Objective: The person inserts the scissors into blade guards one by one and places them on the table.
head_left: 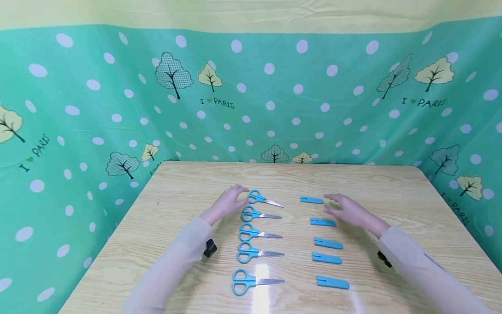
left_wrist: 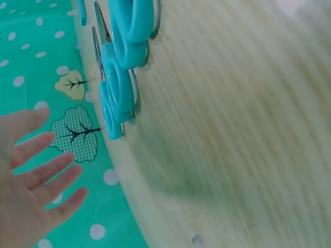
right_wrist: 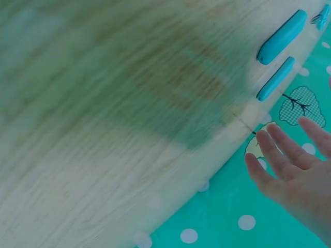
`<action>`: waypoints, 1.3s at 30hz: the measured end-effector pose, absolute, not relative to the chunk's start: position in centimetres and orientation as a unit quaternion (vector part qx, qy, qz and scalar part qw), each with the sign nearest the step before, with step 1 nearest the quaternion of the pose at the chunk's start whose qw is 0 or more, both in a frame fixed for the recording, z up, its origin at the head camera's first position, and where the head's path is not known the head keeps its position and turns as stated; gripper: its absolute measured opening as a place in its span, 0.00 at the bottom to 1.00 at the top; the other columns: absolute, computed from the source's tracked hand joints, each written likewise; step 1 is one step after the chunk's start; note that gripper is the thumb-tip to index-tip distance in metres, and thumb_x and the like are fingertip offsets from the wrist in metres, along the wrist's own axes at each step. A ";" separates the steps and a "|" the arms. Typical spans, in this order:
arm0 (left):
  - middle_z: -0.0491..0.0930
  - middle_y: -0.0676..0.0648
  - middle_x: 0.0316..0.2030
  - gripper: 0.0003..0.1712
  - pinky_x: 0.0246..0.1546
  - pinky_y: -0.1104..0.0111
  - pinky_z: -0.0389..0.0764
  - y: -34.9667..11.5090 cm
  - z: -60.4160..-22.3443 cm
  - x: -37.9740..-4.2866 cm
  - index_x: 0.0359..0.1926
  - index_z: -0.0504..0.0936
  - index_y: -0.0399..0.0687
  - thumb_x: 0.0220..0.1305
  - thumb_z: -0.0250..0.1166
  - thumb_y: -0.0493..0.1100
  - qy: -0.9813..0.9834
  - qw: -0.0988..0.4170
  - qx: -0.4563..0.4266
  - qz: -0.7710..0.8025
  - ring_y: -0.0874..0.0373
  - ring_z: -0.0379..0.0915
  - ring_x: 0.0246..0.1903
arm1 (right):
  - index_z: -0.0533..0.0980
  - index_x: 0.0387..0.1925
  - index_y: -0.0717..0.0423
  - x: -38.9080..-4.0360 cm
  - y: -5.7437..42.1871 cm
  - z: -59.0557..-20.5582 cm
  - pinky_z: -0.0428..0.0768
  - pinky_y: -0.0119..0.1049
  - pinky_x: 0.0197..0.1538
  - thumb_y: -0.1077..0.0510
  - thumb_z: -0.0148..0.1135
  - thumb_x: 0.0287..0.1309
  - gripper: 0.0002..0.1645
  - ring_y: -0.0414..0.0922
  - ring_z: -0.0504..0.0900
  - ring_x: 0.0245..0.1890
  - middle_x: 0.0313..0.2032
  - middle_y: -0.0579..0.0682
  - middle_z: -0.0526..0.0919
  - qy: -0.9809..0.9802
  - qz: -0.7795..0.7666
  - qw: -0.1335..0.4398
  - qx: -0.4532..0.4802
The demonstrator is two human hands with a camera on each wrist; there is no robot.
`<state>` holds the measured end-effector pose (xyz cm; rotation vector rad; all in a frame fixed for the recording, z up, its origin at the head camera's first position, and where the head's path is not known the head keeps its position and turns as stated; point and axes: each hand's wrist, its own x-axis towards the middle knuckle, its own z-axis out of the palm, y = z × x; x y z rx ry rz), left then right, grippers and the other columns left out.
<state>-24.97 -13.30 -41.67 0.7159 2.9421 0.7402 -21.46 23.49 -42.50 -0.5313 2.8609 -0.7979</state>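
Several blue-handled scissors lie in a column on the table, blades pointing right. My left hand (head_left: 229,201) is beside the handles of the farthest scissors (head_left: 256,197), fingers spread and holding nothing. In the left wrist view the left hand (left_wrist: 41,175) shows its fingers apart, with scissors handles (left_wrist: 119,82) beyond them. Several blue blade covers form a second column to the right. My right hand (head_left: 347,210) hovers close to the right end of the farthest blade cover (head_left: 312,199). Its fingers are loosely extended with nothing in them; the right wrist view shows this hand (right_wrist: 295,165) too.
The pale wood table (head_left: 188,183) carries both columns, the nearest scissors (head_left: 245,281) and nearest blade cover (head_left: 332,282) lying toward the front edge. A green dotted curtain (head_left: 270,87) hangs behind the table and along its sides.
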 end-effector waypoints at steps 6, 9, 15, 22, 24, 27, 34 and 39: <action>0.73 0.43 0.49 0.18 0.54 0.59 0.67 -12.6 -41.5 -26.2 0.50 0.74 0.41 0.59 0.59 0.41 0.942 0.025 0.229 0.243 0.49 0.66 0.52 | 0.63 0.57 0.67 -22.6 22.9 -42.5 0.67 0.55 0.52 0.52 0.55 0.57 0.31 0.63 0.65 0.53 0.56 0.68 0.65 0.946 -0.266 0.074 -0.167; 0.73 0.43 0.49 0.18 0.54 0.58 0.66 -12.3 -41.6 -26.6 0.50 0.74 0.41 0.59 0.58 0.41 0.941 0.031 0.230 0.245 0.49 0.66 0.52 | 0.63 0.57 0.68 -23.1 22.6 -42.4 0.67 0.55 0.53 0.53 0.55 0.57 0.31 0.63 0.65 0.53 0.55 0.68 0.66 0.945 -0.270 0.077 -0.169; 0.73 0.44 0.51 0.16 0.55 0.58 0.65 -11.8 -42.1 -27.3 0.49 0.75 0.42 0.59 0.58 0.40 0.941 0.047 0.230 0.245 0.49 0.65 0.54 | 0.64 0.56 0.68 -23.9 21.9 -42.4 0.67 0.54 0.52 0.54 0.57 0.56 0.30 0.63 0.66 0.53 0.53 0.66 0.68 0.944 -0.269 0.081 -0.172; 0.74 0.44 0.50 0.16 0.55 0.58 0.65 -11.4 -42.7 -28.0 0.47 0.76 0.42 0.58 0.59 0.39 0.942 0.063 0.225 0.241 0.49 0.66 0.53 | 0.66 0.54 0.68 -24.6 21.2 -42.4 0.69 0.53 0.51 0.55 0.57 0.55 0.28 0.62 0.67 0.52 0.52 0.66 0.70 0.943 -0.264 0.085 -0.184; 0.74 0.44 0.50 0.16 0.55 0.58 0.65 -11.4 -42.9 -28.1 0.47 0.76 0.42 0.57 0.60 0.39 0.943 0.067 0.225 0.237 0.50 0.66 0.53 | 0.67 0.53 0.68 -24.8 21.1 -42.5 0.69 0.53 0.51 0.56 0.57 0.55 0.27 0.62 0.68 0.51 0.51 0.66 0.70 0.944 -0.260 0.085 -0.186; 0.75 0.44 0.49 0.16 0.55 0.58 0.65 -11.3 -43.2 -28.3 0.47 0.77 0.42 0.57 0.60 0.39 0.945 0.069 0.225 0.229 0.50 0.67 0.52 | 0.67 0.52 0.68 -25.1 21.0 -42.8 0.70 0.52 0.50 0.57 0.58 0.55 0.26 0.61 0.69 0.50 0.50 0.66 0.71 0.945 -0.256 0.086 -0.187; 0.76 0.45 0.48 0.15 0.55 0.59 0.66 -10.9 -43.3 -28.4 0.47 0.77 0.43 0.56 0.60 0.38 0.948 0.075 0.220 0.216 0.53 0.71 0.46 | 0.68 0.52 0.68 -25.5 20.7 -43.2 0.71 0.50 0.50 0.59 0.60 0.52 0.26 0.59 0.70 0.50 0.49 0.65 0.72 0.945 -0.264 0.095 -0.169; 0.77 0.46 0.46 0.14 0.53 0.60 0.67 -10.6 -43.4 -28.6 0.46 0.78 0.43 0.56 0.60 0.37 0.950 0.081 0.225 0.201 0.52 0.70 0.48 | 0.69 0.50 0.68 -25.8 20.5 -43.4 0.72 0.49 0.49 0.60 0.61 0.50 0.25 0.58 0.71 0.48 0.47 0.65 0.73 0.945 -0.259 0.094 -0.175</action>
